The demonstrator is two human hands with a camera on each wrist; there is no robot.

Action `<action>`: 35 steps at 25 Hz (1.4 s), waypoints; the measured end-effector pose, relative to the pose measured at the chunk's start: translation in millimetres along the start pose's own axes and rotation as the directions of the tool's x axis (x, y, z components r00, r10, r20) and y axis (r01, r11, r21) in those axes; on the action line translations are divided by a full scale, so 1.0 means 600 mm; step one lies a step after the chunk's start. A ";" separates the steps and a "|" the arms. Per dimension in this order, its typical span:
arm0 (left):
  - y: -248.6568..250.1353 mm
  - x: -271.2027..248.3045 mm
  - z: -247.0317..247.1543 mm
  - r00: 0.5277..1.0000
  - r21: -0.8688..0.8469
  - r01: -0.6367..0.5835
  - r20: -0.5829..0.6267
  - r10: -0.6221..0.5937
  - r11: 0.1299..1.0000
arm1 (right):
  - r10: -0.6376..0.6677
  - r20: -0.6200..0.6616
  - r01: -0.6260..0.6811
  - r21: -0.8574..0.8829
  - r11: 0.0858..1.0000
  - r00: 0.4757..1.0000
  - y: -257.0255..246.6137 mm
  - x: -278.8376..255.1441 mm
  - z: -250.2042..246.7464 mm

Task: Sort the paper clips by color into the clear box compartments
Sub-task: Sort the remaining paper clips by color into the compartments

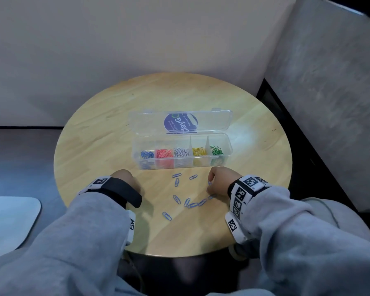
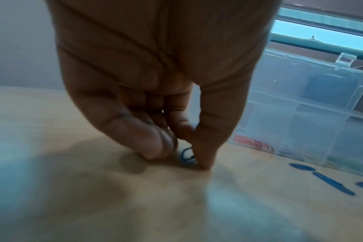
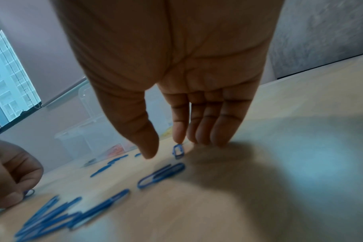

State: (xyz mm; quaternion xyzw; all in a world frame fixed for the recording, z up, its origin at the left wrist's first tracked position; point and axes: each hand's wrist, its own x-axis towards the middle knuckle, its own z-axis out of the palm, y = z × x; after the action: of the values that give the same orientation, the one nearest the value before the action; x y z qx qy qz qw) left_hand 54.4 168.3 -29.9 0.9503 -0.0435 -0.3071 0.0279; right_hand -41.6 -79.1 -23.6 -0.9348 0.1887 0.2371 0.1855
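While both sleeved forearms reached in over the near edge of the bench (image 1: 98, 129), the loose blue paper clips (image 1: 193, 204) lay between the hands, on the near side of the clear box (image 1: 226, 154). Left hand (image 2: 155, 98) pinched one blue clip (image 2: 186, 156) against the wood, fingers curled down. Right hand (image 3: 176, 81) hung with fingers straight, index tip touching another small clip (image 3: 178, 151), thumb apart. Farther off, the blue compartment (image 1: 146, 155) sat at the box's left end, nearer the left hand.
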 end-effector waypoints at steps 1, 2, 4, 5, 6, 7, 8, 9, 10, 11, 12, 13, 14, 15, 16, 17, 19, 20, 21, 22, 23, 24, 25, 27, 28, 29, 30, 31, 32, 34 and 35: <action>0.003 -0.005 0.001 0.999 -0.048 -0.023 -0.026 0.022 0.999 | -0.017 0.016 0.017 -0.008 1.000 1.000 0.000 -0.001 0.000; 0.009 -0.012 0.002 0.997 -0.117 -0.065 -0.046 0.060 0.991 | -0.034 0.032 0.035 -0.026 0.999 0.999 0.000 -0.003 0.002; 0.024 -0.023 -0.001 0.985 -0.343 -0.165 -0.005 0.174 0.925 | -0.072 0.050 0.075 -0.065 0.995 0.996 0.003 -0.008 0.008; 0.034 -0.032 -0.005 0.969 -0.486 -0.198 0.037 0.246 0.851 | -0.095 0.054 0.100 -0.087 0.991 0.994 0.003 -0.011 0.011; 0.045 -0.041 -0.008 0.951 -0.614 -0.195 0.072 0.301 0.765 | -0.117 0.061 0.124 -0.111 0.986 0.991 0.003 -0.013 0.015; 0.054 -0.048 -0.010 0.939 -0.696 -0.169 0.103 0.329 0.698 | -0.141 0.067 0.149 -0.127 0.981 0.988 0.003 -0.014 0.020; 0.062 -0.055 -0.011 0.934 -0.735 -0.153 0.111 0.340 0.661 | -0.161 0.072 0.169 -0.139 0.976 0.984 0.002 -0.014 0.022; 0.071 -0.057 -0.012 0.933 -0.737 -0.154 0.110 0.341 0.658 | -0.181 0.071 0.190 -0.149 0.970 0.981 0.001 -0.014 0.022; 0.079 -0.060 -0.010 0.933 -0.713 -0.171 0.104 0.345 0.680 | -0.194 0.073 0.204 -0.159 0.966 0.978 0.000 -0.015 0.021; 0.083 -0.060 -0.007 0.929 -0.640 -0.214 0.101 0.357 0.738 | -0.204 0.078 0.214 -0.162 0.963 0.976 0.001 -0.016 0.019; 0.087 -0.061 -0.004 0.919 -0.511 -0.279 0.105 0.381 0.813 | -0.208 0.084 0.219 -0.160 0.963 0.975 0.003 -0.016 0.018; 0.091 -0.064 0.000 0.907 -0.343 -0.339 0.126 0.401 0.876 | -0.207 0.084 0.218 -0.153 0.964 0.975 0.004 -0.017 0.018; 0.095 -0.069 0.004 0.895 -0.168 -0.396 0.149 0.420 0.903 | -0.199 0.082 0.209 -0.146 0.967 0.977 0.005 -0.018 0.017; 0.099 -0.076 0.009 0.887 -0.017 -0.432 0.173 0.428 0.902 | -0.191 0.076 0.200 -0.136 0.970 0.979 0.006 -0.018 0.018; 0.104 -0.083 0.015 0.879 0.089 -0.458 0.198 0.434 0.885 | -0.182 0.071 0.190 -0.128 0.973 0.981 0.007 -0.019 0.018; 0.110 -0.089 0.020 0.869 0.168 -0.480 0.225 0.440 0.861 | -0.176 0.067 0.183 -0.124 0.975 0.982 0.007 -0.020 0.018; 0.116 -0.091 0.029 0.856 0.283 -0.508 0.267 0.442 0.814 | -0.163 0.075 0.171 -0.119 0.978 0.984 0.008 -0.022 0.018; 0.116 -0.089 0.034 0.853 0.316 -0.515 0.282 0.439 0.797 | -0.158 0.078 0.167 -0.113 0.980 0.984 0.008 -0.024 0.018; 0.115 -0.085 0.038 0.850 0.335 -0.521 0.291 0.440 0.785 | -0.159 0.077 0.167 -0.107 0.980 0.984 0.008 -0.025 0.018; 0.114 -0.081 0.040 0.845 0.344 -0.528 0.297 0.444 0.776 | -0.159 0.080 0.167 -0.110 0.980 0.984 0.007 -0.027 0.016; 0.115 -0.080 0.042 0.840 0.342 -0.537 0.307 0.448 0.771 | -0.163 0.082 0.172 -0.117 0.978 0.983 0.007 -0.028 0.015; 0.117 -0.078 0.042 0.835 0.329 -0.541 0.317 0.450 0.774 | -0.163 0.085 0.172 -0.124 0.977 0.983 0.007 -0.028 0.015; 0.118 -0.077 0.042 0.835 0.312 -0.539 0.320 0.448 0.783 | -0.163 0.087 0.173 -0.124 0.977 0.983 0.007 -0.028 0.015; 0.119 -0.076 0.039 0.852 0.306 -0.511 0.304 0.426 0.803 | -0.153 0.102 0.167 -0.146 0.975 0.983 0.007 -0.028 0.016; 0.116 -0.076 0.039 0.862 0.302 -0.493 0.296 0.412 0.816 | -0.148 0.113 0.166 -0.160 0.973 0.982 0.006 -0.029 0.016; 0.112 -0.075 0.039 0.869 0.278 -0.477 0.289 0.401 0.834 | -0.146 0.120 0.165 -0.173 0.971 0.982 0.006 -0.029 0.014; 0.110 -0.075 0.039 0.876 0.230 -0.459 0.274 0.396 0.858 | -0.146 0.126 0.167 -0.178 0.970 0.981 0.006 -0.031 0.010; 0.105 -0.074 0.036 0.886 0.163 -0.439 0.241 0.395 0.884 | -0.153 0.134 0.175 -0.165 0.971 0.979 0.008 -0.031 0.006; 0.102 -0.074 0.034 0.899 0.079 -0.413 0.194 0.393 0.907 | -0.166 0.136 0.183 -0.127 0.975 0.977 0.011 -0.032 0.002; 0.094 -0.069 0.026 0.923 -0.164 -0.341 0.126 0.363 0.925 | -0.211 0.116 0.208 0.031 0.978 0.971 0.021 -0.025 -0.004; 0.090 -0.066 0.025 0.932 -0.317 -0.293 0.115 0.343 0.902 | -0.227 0.121 0.205 0.172 0.964 0.966 0.025 -0.021 -0.005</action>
State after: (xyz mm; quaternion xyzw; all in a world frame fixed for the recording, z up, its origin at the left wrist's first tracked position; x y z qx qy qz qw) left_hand 10.4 118.4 -14.7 0.8861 -0.1543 -0.3805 0.2150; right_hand -57.7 -90.3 -18.4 -0.9133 0.0902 0.2644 0.2964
